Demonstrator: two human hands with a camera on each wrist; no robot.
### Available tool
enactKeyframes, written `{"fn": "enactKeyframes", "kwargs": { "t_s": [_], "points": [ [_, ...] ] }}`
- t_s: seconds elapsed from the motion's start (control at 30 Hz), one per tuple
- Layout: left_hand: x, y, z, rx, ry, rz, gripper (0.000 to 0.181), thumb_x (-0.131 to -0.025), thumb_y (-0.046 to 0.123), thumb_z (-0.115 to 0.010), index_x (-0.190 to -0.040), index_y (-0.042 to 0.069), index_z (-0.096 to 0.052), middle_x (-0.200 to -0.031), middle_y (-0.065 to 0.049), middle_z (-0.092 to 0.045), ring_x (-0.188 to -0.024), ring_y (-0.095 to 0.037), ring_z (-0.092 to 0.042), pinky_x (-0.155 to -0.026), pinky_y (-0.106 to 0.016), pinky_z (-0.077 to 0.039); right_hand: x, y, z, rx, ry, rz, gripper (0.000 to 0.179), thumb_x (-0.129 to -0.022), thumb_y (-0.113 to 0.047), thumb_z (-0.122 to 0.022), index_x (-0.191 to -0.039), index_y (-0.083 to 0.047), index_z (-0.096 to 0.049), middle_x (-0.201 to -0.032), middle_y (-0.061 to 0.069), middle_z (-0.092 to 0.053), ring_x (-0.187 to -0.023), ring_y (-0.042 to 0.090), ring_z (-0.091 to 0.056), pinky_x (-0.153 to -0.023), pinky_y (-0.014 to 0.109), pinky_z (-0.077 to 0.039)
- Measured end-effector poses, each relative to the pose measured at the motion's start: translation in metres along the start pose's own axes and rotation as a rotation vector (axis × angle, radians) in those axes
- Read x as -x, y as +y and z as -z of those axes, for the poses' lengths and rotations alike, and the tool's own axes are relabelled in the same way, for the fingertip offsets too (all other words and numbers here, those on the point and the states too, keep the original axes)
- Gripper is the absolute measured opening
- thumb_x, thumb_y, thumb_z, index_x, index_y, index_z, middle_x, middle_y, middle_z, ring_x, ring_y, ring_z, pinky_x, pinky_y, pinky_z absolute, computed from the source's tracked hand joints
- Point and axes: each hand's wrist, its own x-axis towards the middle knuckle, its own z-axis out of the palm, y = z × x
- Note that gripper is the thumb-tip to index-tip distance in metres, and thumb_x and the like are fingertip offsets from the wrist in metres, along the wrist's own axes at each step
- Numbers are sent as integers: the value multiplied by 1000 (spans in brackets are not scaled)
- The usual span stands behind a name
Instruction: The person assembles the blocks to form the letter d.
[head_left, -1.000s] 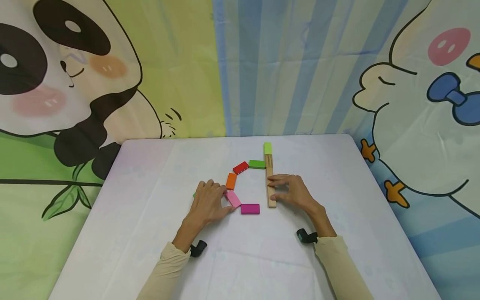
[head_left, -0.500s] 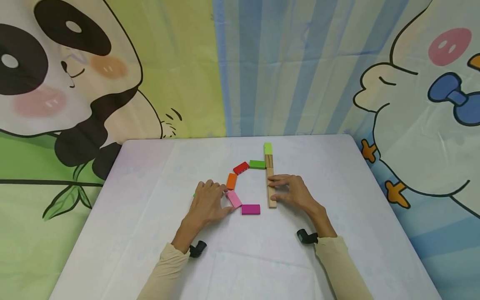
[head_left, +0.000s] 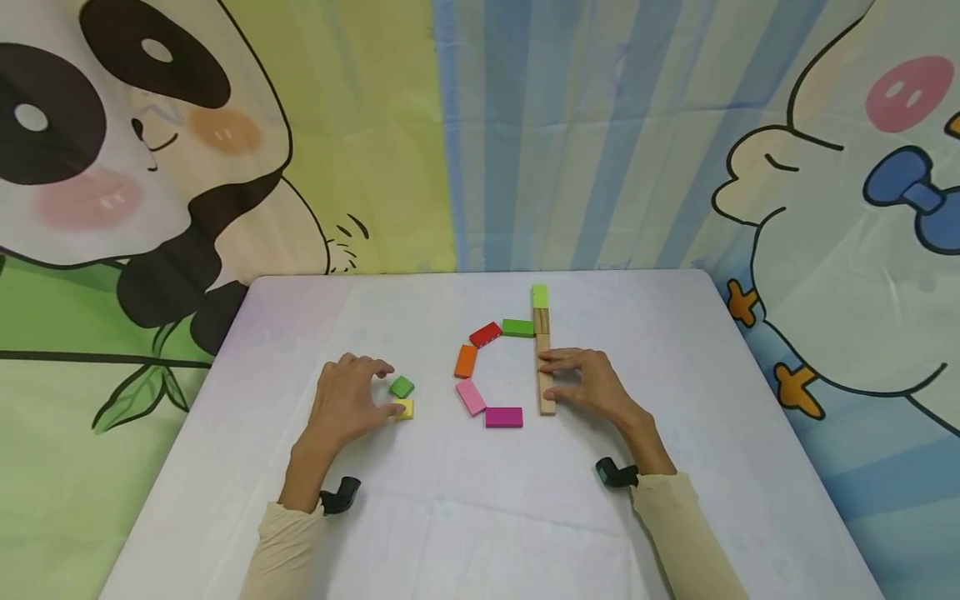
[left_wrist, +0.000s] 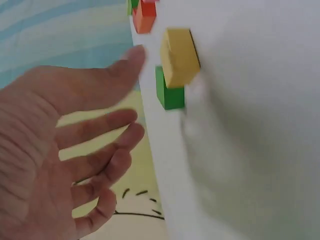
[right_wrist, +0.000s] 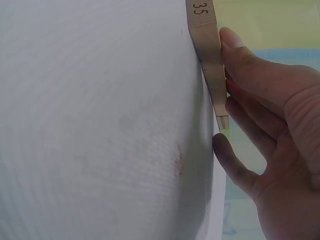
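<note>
On the left of the table, my left hand (head_left: 341, 408) is spread, its thumb tip right at a small yellow block (head_left: 406, 409). A green block (head_left: 402, 387) lies just beyond that one, near the forefinger. The left wrist view shows loosely bent fingers with nothing between them, beside the yellow block (left_wrist: 181, 57). My right hand (head_left: 588, 387) rests its fingertips and thumb along the right side of a straight row of plain wooden blocks (head_left: 543, 385). Up close, the right wrist view has the number 35 on the nearest wooden block (right_wrist: 202, 20).
A light green block (head_left: 540, 296) tops the straight row. Curving left from it are a green block (head_left: 517, 328), a red block (head_left: 485, 335), an orange block (head_left: 466, 362), a pink block (head_left: 471, 397) and a magenta block (head_left: 504, 417). A white cloth covers the table (head_left: 465, 533).
My left hand has left the pink block and moved left to the yellow and green blocks, which now show. My right hand stays at the wooden row.
</note>
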Motion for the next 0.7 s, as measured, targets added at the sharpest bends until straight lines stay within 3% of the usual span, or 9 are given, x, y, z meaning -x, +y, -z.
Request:
{"fn": "enactKeyframes", "kwargs": {
  "t_s": [0.27, 0.5, 0.7],
  "points": [
    [5, -16, -10, 104, -13, -36, 52, -84, 2, -91, -133, 12, -76, -128, -7, -79, -110, -29, -63, -92, -45, -42, 1, 1, 1, 13, 8, 12, 47, -77, -15, -100, -120, -8, -85, -140, 5, -77, -143, 33, -65, -121, 57, -47],
    [2, -23, -18, 118, -32, -97, 52, -87, -2, -86, -134, 16, -77, -126, -3, -79, -105, -25, -62, -91, -43, -44, 1, 2, -3, -14, 8, 7, 47, -77, -16, -100, -121, -8, -85, -140, 4, -77, -143, 33, -65, -121, 58, -47],
    [-4, -24, -19, 152, -59, -55, 41, -86, 2, -89, -125, 13, -80, -118, -5, -79, -105, -25, -64, -94, -45, -48, 0, 1, -2, -4, 20, 1, 47, -76, -14, -100, -120, -9, -85, -139, 3, -77, -142, 32, -65, -122, 57, -47]
  ]
}}
